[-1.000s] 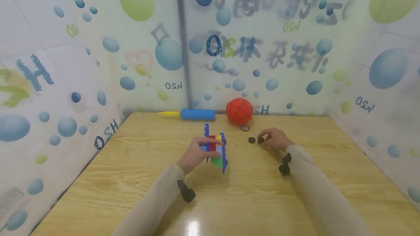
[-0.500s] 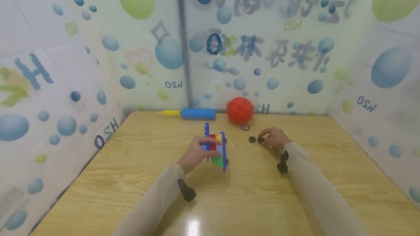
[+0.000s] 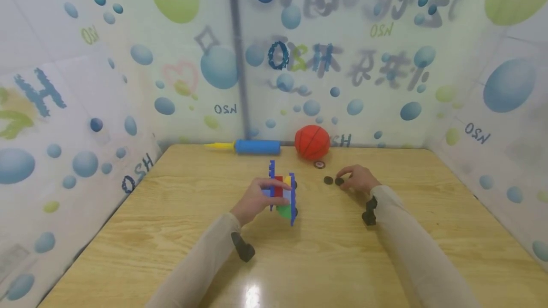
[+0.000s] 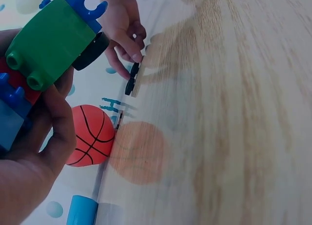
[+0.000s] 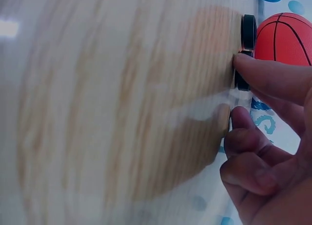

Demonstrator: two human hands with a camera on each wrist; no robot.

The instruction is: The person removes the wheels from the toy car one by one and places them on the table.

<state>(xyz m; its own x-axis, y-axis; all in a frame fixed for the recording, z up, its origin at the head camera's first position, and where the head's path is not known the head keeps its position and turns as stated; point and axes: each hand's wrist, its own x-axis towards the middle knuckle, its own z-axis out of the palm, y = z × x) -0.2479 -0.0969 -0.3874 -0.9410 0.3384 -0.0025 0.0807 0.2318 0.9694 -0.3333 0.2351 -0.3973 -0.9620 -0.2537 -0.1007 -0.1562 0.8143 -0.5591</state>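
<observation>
A toy vehicle of building blocks (image 3: 284, 211), in blue, red, yellow and green with black wheels on its right side, is gripped by my left hand (image 3: 250, 202) left of the table's middle. The left wrist view shows its green block (image 4: 51, 42) close up, above the tabletop. Further right, my right hand (image 3: 361, 180) pinches a small black wheel (image 3: 339, 181) at the table surface, thumb and forefinger on it. A second black wheel (image 5: 248, 32) lies right beside the pinched one. The palm hides part of the vehicle's left side.
Behind the hands, a red basketball (image 3: 312, 142) sits against the back wall, with a small round patterned disc (image 3: 319, 164) in front of it. To its left lies a blue air pump (image 3: 258, 147) with a yellow tip. Patterned walls border the wooden table (image 3: 325, 260).
Both hands keep nearly the same place and hold. The whole view shifts slightly; the wheels and the vehicle otherwise stay put.
</observation>
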